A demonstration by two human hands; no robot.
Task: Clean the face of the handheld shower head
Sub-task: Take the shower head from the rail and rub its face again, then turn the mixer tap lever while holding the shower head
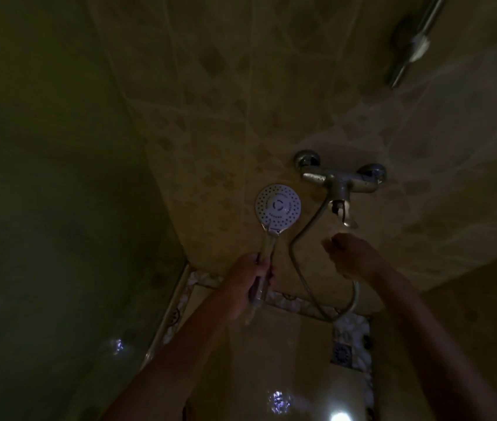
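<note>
The handheld shower head (278, 207) stands upright in the dim light, its round white face with dark nozzle dots turned toward me. My left hand (251, 282) grips its chrome handle from below. My right hand (351, 253) hovers to the right with curled fingers, just under the tap lever (346, 215), holding nothing that I can make out. The metal hose (303, 235) loops down between my two hands.
A chrome mixer tap (340, 177) is fixed to the beige tiled wall. A vertical rail with a slider (417, 41) is at the upper right. A glass partition (59, 208) closes the left side. A floor drain (342, 354) sits below right.
</note>
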